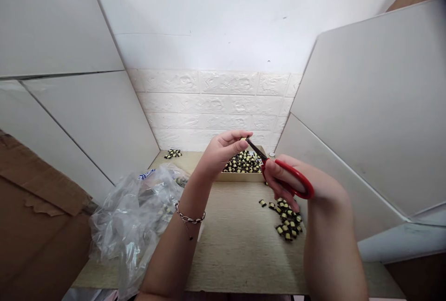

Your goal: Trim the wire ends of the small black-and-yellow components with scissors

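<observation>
My left hand [223, 150] is raised over the table with its fingers pinched on a small part at the fingertips, too small to name surely. My right hand [296, 182] grips red-handled scissors [287, 175], whose dark blades point up-left and meet the pinched part at my left fingertips. Below the right hand lies a loose cluster of small black-and-yellow components [287, 219] on the wooden table [237, 240]. A shallow tray [244, 176] holding many more of the same components sits just behind my hands.
A crumpled clear plastic bag [134, 219] with more components lies at the left of the table. A small pile of components [173, 153] sits at the far left back. White panels wall in both sides; brown cardboard [31, 208] is at far left.
</observation>
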{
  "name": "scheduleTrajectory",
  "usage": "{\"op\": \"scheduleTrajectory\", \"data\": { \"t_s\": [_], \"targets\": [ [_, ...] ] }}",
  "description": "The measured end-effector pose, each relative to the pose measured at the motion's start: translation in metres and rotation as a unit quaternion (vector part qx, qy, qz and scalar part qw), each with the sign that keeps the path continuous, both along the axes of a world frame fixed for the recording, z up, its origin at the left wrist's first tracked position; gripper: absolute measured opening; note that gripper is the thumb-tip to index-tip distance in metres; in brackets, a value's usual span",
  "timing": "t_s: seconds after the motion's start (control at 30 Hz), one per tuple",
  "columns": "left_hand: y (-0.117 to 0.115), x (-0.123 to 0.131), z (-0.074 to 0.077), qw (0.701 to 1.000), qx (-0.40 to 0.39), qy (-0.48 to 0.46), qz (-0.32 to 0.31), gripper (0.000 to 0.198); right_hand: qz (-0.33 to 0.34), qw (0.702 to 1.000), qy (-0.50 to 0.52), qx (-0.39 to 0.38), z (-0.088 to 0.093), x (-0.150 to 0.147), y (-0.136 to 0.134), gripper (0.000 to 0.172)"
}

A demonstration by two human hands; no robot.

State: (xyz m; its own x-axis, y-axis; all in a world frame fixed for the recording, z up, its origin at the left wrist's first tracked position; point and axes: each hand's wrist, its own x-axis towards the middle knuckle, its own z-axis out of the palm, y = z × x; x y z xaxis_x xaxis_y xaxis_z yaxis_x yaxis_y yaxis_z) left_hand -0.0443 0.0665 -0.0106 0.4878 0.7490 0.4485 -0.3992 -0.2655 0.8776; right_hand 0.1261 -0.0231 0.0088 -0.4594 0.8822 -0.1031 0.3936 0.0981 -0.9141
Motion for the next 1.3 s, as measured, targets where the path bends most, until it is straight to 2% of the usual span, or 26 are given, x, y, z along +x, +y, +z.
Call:
{"op": "scheduleTrajectory", "data": {
  "t_s": [0.13, 0.33, 0.4, 0.47, 0.53, 0.63, 0.7, 0.83, 0.93, 1.13, 1.3],
  "targets": [
    [0.002, -0.011, 0.003, 0.985, 0.117, 0.107, 0.064, 0.025, 0.016, 1.0, -0.016, -0.014, 0.002, 0.001, 0.001, 0.052],
    [-0.005, -0.016, 0.011, 0.929, 0.272, 0.225, 0.107, 0.021, 0.015, 0.999, -0.032, -0.029, 0.005, 0.001, 0.003, 0.052],
    [-0.008, -0.013, 0.011, 0.907, 0.317, 0.232, 0.155, 0.02, 0.021, 0.999, -0.029, -0.005, 0.005, 0.003, 0.001, 0.054],
    [-0.01, -0.01, 0.01, 0.872, 0.372, 0.208, 0.24, 0.02, 0.02, 0.999, -0.023, 0.041, 0.007, 0.006, -0.002, 0.054],
    [-0.012, -0.006, 0.009, 0.823, 0.425, 0.17, 0.336, 0.02, -0.003, 0.996, -0.027, 0.087, 0.009, 0.007, -0.008, 0.054],
    [-0.015, -0.003, 0.009, 0.756, 0.469, 0.124, 0.439, 0.017, -0.085, 0.984, -0.089, 0.125, 0.013, 0.001, -0.018, 0.05],
    [-0.018, -0.002, 0.011, 0.732, 0.478, 0.102, 0.475, 0.017, -0.145, 0.96, -0.174, 0.164, 0.014, -0.006, -0.023, 0.047],
    [-0.024, 0.0, 0.012, 0.72, 0.48, 0.079, 0.495, 0.017, -0.202, 0.906, -0.288, 0.235, 0.012, -0.02, -0.028, 0.048],
    [-0.028, 0.003, 0.011, 0.719, 0.476, 0.072, 0.501, 0.016, -0.224, 0.882, -0.323, 0.259, 0.011, -0.025, -0.03, 0.048],
    [-0.031, 0.008, 0.009, 0.717, 0.467, 0.071, 0.513, 0.015, -0.264, 0.865, -0.335, 0.264, 0.013, -0.023, -0.035, 0.05],
    [-0.031, 0.01, 0.008, 0.71, 0.465, 0.064, 0.525, 0.016, -0.263, 0.861, -0.352, 0.255, 0.012, -0.023, -0.034, 0.052]
  ]
}}
